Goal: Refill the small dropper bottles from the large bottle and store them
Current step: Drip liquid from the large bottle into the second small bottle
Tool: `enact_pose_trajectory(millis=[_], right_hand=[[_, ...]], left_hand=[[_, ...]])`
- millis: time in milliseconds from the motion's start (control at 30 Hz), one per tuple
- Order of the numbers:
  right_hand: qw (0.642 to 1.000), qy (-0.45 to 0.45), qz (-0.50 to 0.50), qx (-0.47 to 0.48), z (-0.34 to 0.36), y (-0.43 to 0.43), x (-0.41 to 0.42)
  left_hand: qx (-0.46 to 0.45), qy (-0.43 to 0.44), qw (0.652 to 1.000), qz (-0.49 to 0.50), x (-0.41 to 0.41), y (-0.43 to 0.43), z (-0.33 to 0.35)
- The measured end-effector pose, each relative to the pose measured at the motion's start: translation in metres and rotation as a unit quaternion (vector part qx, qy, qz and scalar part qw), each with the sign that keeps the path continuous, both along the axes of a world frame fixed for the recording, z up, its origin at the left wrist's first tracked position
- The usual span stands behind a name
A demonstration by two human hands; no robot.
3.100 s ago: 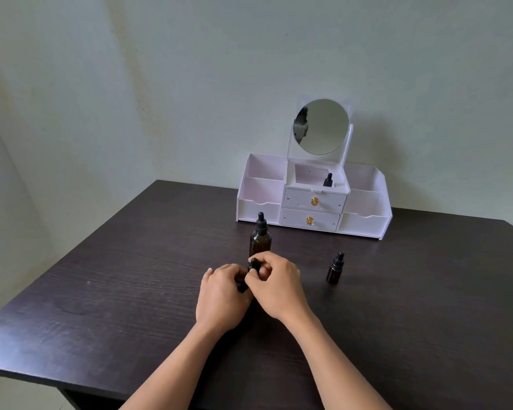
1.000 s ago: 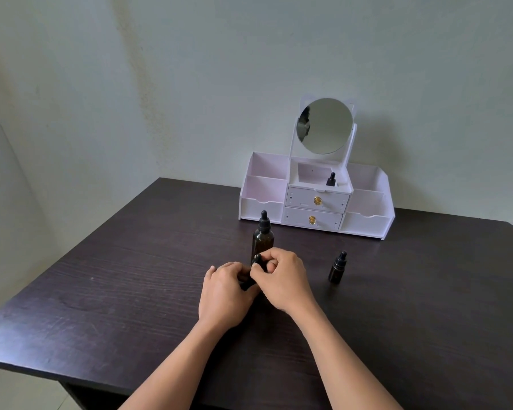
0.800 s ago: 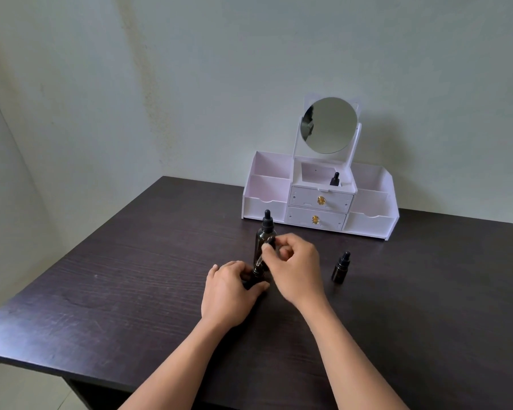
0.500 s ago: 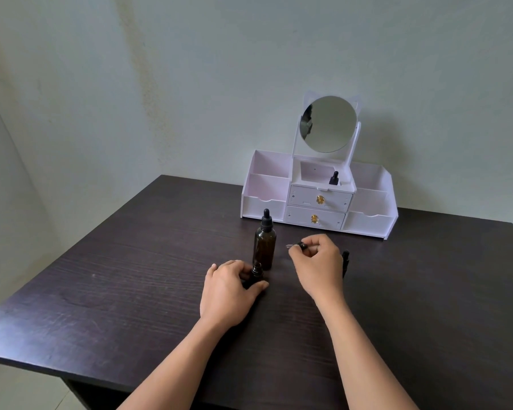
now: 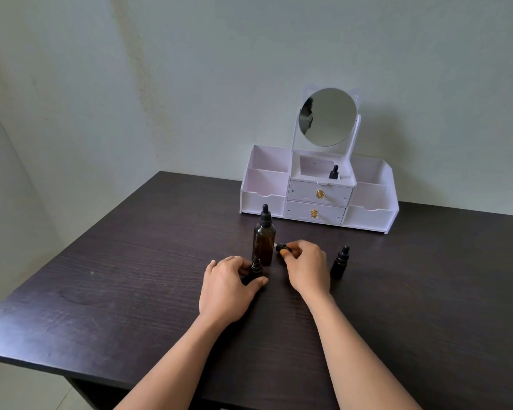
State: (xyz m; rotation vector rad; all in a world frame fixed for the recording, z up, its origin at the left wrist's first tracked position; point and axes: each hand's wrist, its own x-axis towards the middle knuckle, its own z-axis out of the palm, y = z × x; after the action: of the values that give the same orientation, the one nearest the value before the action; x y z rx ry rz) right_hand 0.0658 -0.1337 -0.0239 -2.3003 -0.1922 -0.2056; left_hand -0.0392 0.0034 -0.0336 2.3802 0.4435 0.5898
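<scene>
Left hand (image 5: 228,287) grips the uncapped bottle (image 5: 256,267), right hand (image 5: 307,269) pinches the dropper cap (image 5: 282,247), large bottle (image 5: 263,241) just behind.

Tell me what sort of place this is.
Probably a home vanity corner rather than a workshop: a white cosmetics organizer with drawers and a round mirror sits on a dark wooden table against a plain wall, with a large amber dropper bottle before it.

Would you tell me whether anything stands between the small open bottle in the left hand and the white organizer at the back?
Yes: the large bottle stands upright just behind the small open bottle that the left hand holds, between it and the white organizer's left half. Nothing else visible lies between them.
</scene>
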Motion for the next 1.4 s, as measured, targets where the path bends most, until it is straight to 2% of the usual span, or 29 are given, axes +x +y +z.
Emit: enact_pose_trajectory(millis=[133, 300, 467, 533, 600, 733, 867, 1400], right_hand=[[1.000, 0.002, 0.001, -0.001, -0.003, 0.000, -0.001], [0.999, -0.008, -0.001, 0.046, -0.006, -0.003, -0.002], [0.982, -0.094, 0.012, 0.161, 0.005, -0.005, -0.006], [0.974, -0.134, 0.037, 0.178, 0.021, -0.003, -0.006], [0.968, -0.161, 0.079, 0.173, 0.040, 0.001, -0.005], [0.967, -0.153, 0.145, 0.139, 0.071, 0.014, -0.001], [0.977, -0.136, 0.152, 0.067, 0.082, 0.023, 0.003], [0.978, -0.139, 0.149, 0.053, 0.086, 0.031, 0.001]], left_hand=[[0.001, 0.000, 1.000, 0.001, -0.001, 0.000, 0.000], [-0.002, 0.005, 1.000, 0.001, -0.001, -0.001, 0.002], [0.000, -0.001, 1.000, 0.001, -0.001, -0.001, 0.001], [-0.002, -0.001, 1.000, 0.000, -0.001, -0.001, 0.001], [-0.004, 0.003, 1.000, 0.000, -0.001, 0.000, 0.001], [-0.005, 0.010, 1.000, -0.005, -0.002, 0.000, 0.002], [-0.004, 0.017, 1.000, -0.006, -0.002, 0.000, 0.003], [-0.004, 0.021, 1.000, -0.020, -0.002, 0.002, 0.003]])
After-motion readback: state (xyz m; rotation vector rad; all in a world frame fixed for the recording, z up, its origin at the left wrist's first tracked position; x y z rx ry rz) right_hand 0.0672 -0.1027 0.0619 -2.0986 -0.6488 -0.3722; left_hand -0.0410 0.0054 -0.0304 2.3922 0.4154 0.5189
